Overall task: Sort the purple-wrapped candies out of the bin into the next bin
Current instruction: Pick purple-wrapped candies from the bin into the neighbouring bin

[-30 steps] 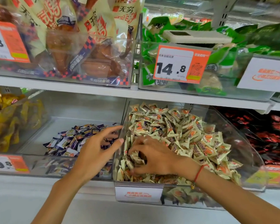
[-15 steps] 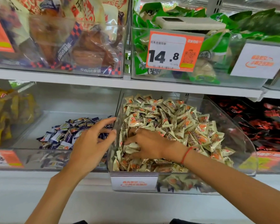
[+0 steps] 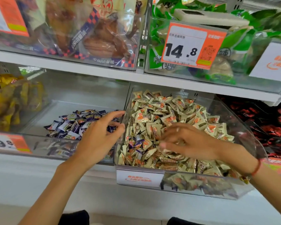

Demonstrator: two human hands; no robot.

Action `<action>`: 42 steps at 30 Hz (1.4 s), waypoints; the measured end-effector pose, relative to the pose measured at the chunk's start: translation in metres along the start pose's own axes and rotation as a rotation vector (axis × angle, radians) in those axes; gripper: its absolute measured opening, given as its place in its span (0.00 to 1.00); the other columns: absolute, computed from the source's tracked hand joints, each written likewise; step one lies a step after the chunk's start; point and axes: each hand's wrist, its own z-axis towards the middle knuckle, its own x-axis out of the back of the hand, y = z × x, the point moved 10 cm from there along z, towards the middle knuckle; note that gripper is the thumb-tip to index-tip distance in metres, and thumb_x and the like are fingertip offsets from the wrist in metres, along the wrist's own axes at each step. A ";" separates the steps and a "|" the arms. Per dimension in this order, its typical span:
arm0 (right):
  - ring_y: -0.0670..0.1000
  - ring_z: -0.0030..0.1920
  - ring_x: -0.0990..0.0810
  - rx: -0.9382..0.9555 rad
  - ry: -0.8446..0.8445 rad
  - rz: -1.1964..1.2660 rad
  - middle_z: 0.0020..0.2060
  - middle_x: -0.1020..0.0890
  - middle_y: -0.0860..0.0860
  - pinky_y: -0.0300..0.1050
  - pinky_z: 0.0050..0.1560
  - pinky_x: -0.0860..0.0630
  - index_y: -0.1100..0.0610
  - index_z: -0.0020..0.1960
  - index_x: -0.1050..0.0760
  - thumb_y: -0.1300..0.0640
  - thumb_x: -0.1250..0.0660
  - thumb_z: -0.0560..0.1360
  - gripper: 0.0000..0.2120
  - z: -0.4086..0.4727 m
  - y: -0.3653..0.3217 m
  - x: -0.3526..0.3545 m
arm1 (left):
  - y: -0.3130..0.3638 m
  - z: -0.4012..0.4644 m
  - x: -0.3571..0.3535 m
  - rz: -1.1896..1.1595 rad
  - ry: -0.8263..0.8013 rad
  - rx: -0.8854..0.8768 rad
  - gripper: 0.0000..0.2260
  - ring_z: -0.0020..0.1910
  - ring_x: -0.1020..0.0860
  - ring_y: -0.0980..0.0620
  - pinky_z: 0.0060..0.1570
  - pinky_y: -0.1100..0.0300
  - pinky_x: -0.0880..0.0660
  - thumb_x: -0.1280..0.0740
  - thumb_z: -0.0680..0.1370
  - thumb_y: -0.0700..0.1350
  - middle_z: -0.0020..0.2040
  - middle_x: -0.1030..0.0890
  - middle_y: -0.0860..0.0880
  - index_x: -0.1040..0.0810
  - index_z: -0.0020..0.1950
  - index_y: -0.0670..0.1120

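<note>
- Two bins matter: the left bin [image 3: 39, 135], lower left of frame, holds a purple-wrapped pile [image 3: 78, 122].
- Left hand [image 3: 97, 140] hovers open at the divider, nothing visibly held, much as a second ago.
- Purple strays [image 3: 137, 142] now lie exposed in the cream candy bin [image 3: 234, 192], centre, where the right hand covered them before; ready for picking.
- Right hand [image 3: 190, 143] is motion-blurred; grip cannot be told.

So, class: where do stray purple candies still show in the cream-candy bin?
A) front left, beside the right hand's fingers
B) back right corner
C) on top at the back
A: a few purple candies lie front left in the bin, beside the right hand.
</note>
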 end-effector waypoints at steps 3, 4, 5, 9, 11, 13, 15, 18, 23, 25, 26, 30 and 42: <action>0.45 0.63 0.28 0.065 0.160 0.015 0.59 0.20 0.43 0.49 0.68 0.34 0.48 0.58 0.20 0.41 0.41 0.78 0.17 0.029 -0.027 0.012 | -0.001 0.000 0.000 -0.001 0.006 -0.005 0.18 0.44 0.17 0.48 0.47 0.46 0.20 0.37 0.78 0.52 0.50 0.24 0.66 0.30 0.68 0.61; 0.46 0.62 0.26 0.085 0.141 0.001 0.59 0.20 0.45 0.50 0.66 0.31 0.49 0.61 0.21 0.47 0.37 0.79 0.14 0.041 -0.034 0.005 | -0.002 0.000 0.000 0.002 0.008 -0.004 0.18 0.41 0.18 0.55 0.46 0.49 0.19 0.37 0.78 0.51 0.50 0.24 0.66 0.30 0.68 0.61; 0.48 0.61 0.25 0.100 0.104 -0.029 0.60 0.20 0.47 0.49 0.63 0.28 0.50 0.64 0.23 0.52 0.35 0.78 0.14 0.054 -0.040 -0.005 | -0.002 0.000 0.001 0.005 0.010 -0.004 0.18 0.40 0.19 0.60 0.46 0.52 0.19 0.37 0.78 0.52 0.51 0.24 0.66 0.30 0.68 0.61; 0.51 0.61 0.27 0.117 0.064 -0.195 0.59 0.24 0.49 0.43 0.52 0.31 0.52 0.63 0.24 0.57 0.30 0.75 0.17 0.088 -0.039 -0.032 | -0.004 -0.001 0.002 0.003 0.009 -0.006 0.18 0.42 0.21 0.65 0.46 0.59 0.20 0.37 0.78 0.53 0.53 0.23 0.63 0.30 0.67 0.63; 0.51 0.58 0.25 0.121 0.069 -0.189 0.57 0.23 0.49 0.42 0.51 0.30 0.52 0.61 0.22 0.56 0.31 0.76 0.14 0.091 -0.037 -0.030 | -0.003 -0.001 0.003 0.011 0.015 -0.019 0.18 0.43 0.21 0.64 0.47 0.61 0.21 0.37 0.77 0.55 0.55 0.22 0.62 0.30 0.66 0.64; 0.50 0.55 0.25 0.134 0.050 -0.178 0.55 0.23 0.49 0.42 0.50 0.29 0.52 0.58 0.20 0.56 0.32 0.77 0.11 0.087 -0.039 -0.028 | -0.002 -0.002 0.005 0.032 0.021 -0.030 0.18 0.42 0.21 0.63 0.48 0.59 0.21 0.37 0.76 0.57 0.57 0.23 0.62 0.30 0.66 0.65; 0.50 0.53 0.26 0.139 0.022 -0.192 0.54 0.25 0.49 0.44 0.49 0.29 0.51 0.58 0.20 0.54 0.32 0.77 0.11 0.080 -0.041 -0.029 | 0.002 -0.004 0.006 0.066 0.032 -0.047 0.18 0.40 0.21 0.62 0.49 0.56 0.22 0.38 0.76 0.58 0.60 0.24 0.62 0.30 0.66 0.64; 0.51 0.56 0.27 0.104 0.007 -0.218 0.57 0.27 0.51 0.44 0.51 0.31 0.51 0.60 0.21 0.53 0.32 0.77 0.12 0.079 -0.042 -0.033 | 0.005 -0.005 0.008 0.108 0.040 -0.065 0.18 0.38 0.22 0.63 0.47 0.55 0.21 0.40 0.76 0.60 0.60 0.24 0.61 0.30 0.67 0.63; 0.48 0.51 0.25 0.096 -0.031 -0.083 0.51 0.22 0.47 0.45 0.58 0.28 0.54 0.56 0.18 0.55 0.30 0.75 0.10 0.088 -0.034 -0.024 | 0.009 -0.008 0.010 0.090 0.049 -0.075 0.17 0.44 0.23 0.65 0.49 0.60 0.22 0.38 0.76 0.59 0.60 0.24 0.61 0.29 0.66 0.62; 0.47 0.53 0.21 0.062 0.026 0.167 0.50 0.17 0.46 0.43 0.58 0.26 0.55 0.53 0.17 0.56 0.28 0.73 0.09 0.079 -0.025 -0.010 | 0.011 -0.009 0.011 0.086 0.058 -0.100 0.17 0.52 0.25 0.67 0.55 0.59 0.24 0.38 0.76 0.58 0.63 0.25 0.62 0.28 0.66 0.61; 0.45 0.50 0.20 0.049 0.075 0.333 0.47 0.16 0.44 0.39 0.53 0.24 0.56 0.52 0.17 0.57 0.28 0.73 0.08 0.070 -0.023 0.001 | 0.014 -0.009 0.012 0.079 0.068 -0.124 0.18 0.57 0.28 0.67 0.59 0.59 0.26 0.39 0.76 0.60 0.65 0.27 0.63 0.28 0.66 0.61; 0.48 0.47 0.16 -0.037 0.240 0.963 0.46 0.14 0.50 0.37 0.48 0.21 0.58 0.52 0.17 0.57 0.29 0.70 0.11 0.033 -0.023 0.031 | 0.027 -0.009 0.015 -0.039 0.123 -0.202 0.21 0.67 0.37 0.70 0.66 0.65 0.40 0.43 0.73 0.69 0.66 0.33 0.69 0.32 0.65 0.67; 0.42 0.43 0.17 -0.068 0.400 0.698 0.44 0.15 0.47 0.37 0.46 0.20 0.54 0.49 0.19 0.59 0.29 0.74 0.05 0.044 -0.038 0.033 | 0.018 -0.011 0.034 -0.065 0.324 -0.094 0.13 0.38 0.20 0.55 0.38 0.49 0.22 0.41 0.76 0.60 0.41 0.19 0.57 0.25 0.55 0.57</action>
